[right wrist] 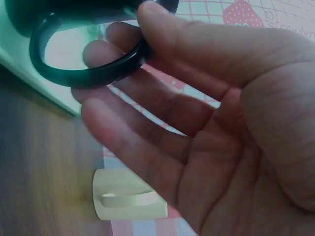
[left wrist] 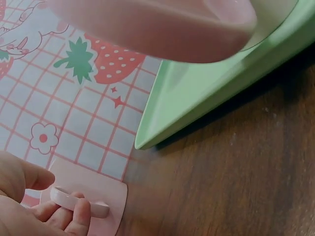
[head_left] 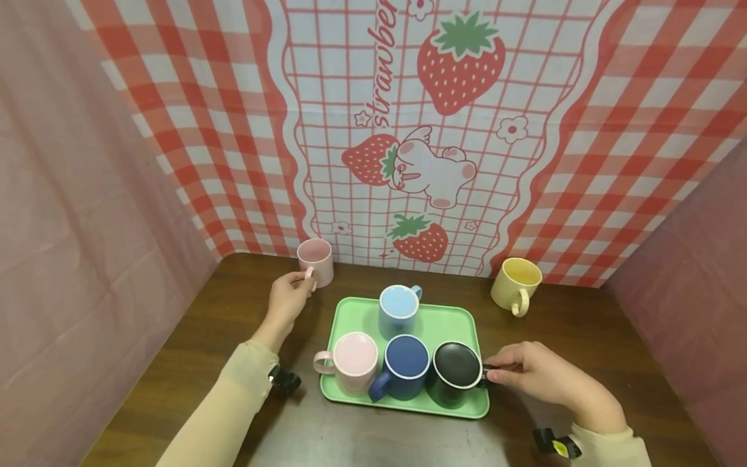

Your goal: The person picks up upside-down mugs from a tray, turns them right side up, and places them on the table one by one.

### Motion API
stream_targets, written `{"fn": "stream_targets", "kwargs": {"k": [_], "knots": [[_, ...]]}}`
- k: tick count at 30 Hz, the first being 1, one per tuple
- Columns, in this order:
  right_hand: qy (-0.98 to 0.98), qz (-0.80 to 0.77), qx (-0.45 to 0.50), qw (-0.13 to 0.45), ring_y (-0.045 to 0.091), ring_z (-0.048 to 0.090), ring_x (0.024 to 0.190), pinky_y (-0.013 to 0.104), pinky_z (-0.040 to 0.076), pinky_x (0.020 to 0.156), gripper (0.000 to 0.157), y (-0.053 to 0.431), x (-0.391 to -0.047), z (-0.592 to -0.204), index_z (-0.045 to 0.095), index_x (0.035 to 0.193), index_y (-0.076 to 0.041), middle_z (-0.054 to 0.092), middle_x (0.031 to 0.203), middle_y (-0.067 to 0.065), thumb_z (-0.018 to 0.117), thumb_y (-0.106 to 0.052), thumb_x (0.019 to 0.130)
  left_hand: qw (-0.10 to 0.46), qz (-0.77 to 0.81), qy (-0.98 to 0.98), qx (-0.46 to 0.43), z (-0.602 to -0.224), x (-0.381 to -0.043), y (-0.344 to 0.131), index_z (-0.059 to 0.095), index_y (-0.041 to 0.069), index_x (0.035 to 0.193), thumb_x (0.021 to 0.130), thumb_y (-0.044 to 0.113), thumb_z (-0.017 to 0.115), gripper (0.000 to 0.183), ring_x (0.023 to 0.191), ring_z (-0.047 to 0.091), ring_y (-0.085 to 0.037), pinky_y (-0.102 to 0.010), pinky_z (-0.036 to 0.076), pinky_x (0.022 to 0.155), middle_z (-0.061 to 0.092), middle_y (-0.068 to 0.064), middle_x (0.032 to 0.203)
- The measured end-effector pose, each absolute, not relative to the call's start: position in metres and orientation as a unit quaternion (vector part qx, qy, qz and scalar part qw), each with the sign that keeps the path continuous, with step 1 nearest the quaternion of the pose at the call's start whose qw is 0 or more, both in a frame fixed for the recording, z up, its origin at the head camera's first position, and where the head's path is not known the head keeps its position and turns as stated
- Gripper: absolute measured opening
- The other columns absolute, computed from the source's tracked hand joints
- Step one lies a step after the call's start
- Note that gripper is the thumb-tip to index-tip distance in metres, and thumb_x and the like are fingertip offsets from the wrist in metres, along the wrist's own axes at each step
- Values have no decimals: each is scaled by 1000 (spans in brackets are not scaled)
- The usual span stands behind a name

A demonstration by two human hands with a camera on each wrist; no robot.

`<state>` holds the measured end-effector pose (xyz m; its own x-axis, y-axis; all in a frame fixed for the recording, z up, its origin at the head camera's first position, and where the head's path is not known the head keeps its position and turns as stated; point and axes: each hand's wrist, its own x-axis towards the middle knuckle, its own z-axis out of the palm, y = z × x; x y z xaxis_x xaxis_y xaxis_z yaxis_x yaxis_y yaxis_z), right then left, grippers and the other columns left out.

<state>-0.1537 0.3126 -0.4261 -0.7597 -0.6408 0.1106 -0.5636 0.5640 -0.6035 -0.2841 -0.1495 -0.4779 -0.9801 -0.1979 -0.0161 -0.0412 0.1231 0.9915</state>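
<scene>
At the back left, my left hand (head_left: 290,298) holds the handle of a pink mug (head_left: 321,263), which stands mouth up on the table. In the left wrist view its fingers (left wrist: 81,216) curl through the handle. My right hand (head_left: 539,373) pinches the handle of a black mug (head_left: 455,373) at the front right of a green tray (head_left: 446,318). The right wrist view shows the thumb (right wrist: 157,22) against that handle, other fingers loosely bent. Beside the black mug are a navy mug (head_left: 405,366) and a light pink mug (head_left: 354,360); these three seem upside down.
A light blue mug (head_left: 399,311) stands at the tray's back, its handle turned to the back right. On the wooden table (head_left: 192,357), a yellow mug (head_left: 516,283) stands mouth up at the back right. A strawberry-print cloth (head_left: 432,162) hangs behind; pink curtains (head_left: 87,194) flank the table.
</scene>
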Motion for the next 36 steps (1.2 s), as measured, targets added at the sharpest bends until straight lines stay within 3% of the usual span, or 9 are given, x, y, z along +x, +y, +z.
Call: {"fn": "stream_targets", "kwargs": {"k": [5,10,14,22,29,36], "knots": [[889,-284,-360,-6,-3,59,75,20,51,62,13,306,-155,-431,80,94,-26,66,84,-18,84,-23,82,64,-644,-759,76,-477,-281,-151,65,-7,123,98,12,62,32,106,65,-39,-46,55,91,69,-27,114],[888,-237,-385,-86,-3,54,67,10,43,58,18,301,-157,-434,80,87,-28,57,76,-21,90,-22,73,63,-639,-763,73,-477,-282,-153,67,-6,119,98,16,63,30,103,66,-39,-50,54,91,70,-26,110],[879,-218,-407,-118,-3,49,64,7,38,55,20,298,-157,-435,80,84,-25,51,72,-20,90,-17,70,69,-644,-758,72,-481,-286,-154,67,-6,117,98,15,63,29,99,67,-39,-51,54,90,71,-27,107],[872,-200,-427,-131,-7,39,64,7,33,53,21,299,-157,-436,79,87,-20,43,72,-15,89,-10,71,83,-650,-752,74,-486,-287,-157,68,-6,115,98,13,63,26,94,68,-31,-46,57,87,71,-24,107],[870,-201,-428,-138,-6,41,63,7,34,53,21,299,-158,-438,79,86,-21,46,71,-12,89,-10,71,127,-567,-809,90,-483,-273,-161,70,5,112,94,24,70,26,94,68,-25,-33,54,77,72,-14,104],[877,-208,-412,-135,-6,44,63,8,35,53,21,300,-158,-437,79,85,-20,47,71,-16,89,-10,70,107,-529,-842,4,-477,-236,-159,70,9,113,97,25,69,23,95,70,-23,-35,56,79,73,-10,105]]}}
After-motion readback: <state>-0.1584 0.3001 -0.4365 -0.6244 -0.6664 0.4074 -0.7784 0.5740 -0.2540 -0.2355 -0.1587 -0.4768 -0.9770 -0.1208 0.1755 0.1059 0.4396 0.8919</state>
